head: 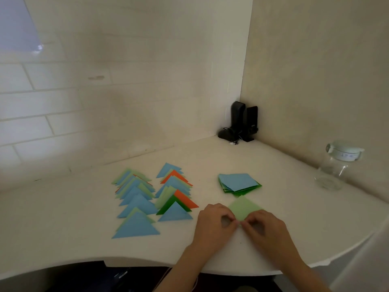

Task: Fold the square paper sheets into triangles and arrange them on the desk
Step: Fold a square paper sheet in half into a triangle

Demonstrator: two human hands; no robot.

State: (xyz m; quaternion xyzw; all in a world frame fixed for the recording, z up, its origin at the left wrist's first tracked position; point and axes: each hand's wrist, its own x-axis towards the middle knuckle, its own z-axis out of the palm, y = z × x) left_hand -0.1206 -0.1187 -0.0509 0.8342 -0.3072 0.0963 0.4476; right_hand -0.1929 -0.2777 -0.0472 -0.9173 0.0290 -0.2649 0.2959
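The white curved desk [210, 245] carries, from largest to smallest, two overlapping columns of folded blue, green and orange paper triangles [151, 199] at about ten o'clock from the hands, a stack of unfolded square sheets topped with blue [239, 183] at twelve o'clock, and the single light-green square paper sheet [244, 208] now being worked. That sheet lies flat on the desk as a diamond, one diagonal running from six to twelve o'clock; its near corner sits at six o'clock, right where the two hands meet, and the rest spreads away from the fingers toward twelve. The left hand [212, 222] and the right hand [265, 227] come in from either side and are equally near, their curled fingertips pinching the sheet's near corner between thumb and forefinger. The fold probably calls for carrying this corner straight up to the far one. The sheet looks thin, matte, pale green and uncreased where it shows; its near part is hidden by the fingers.
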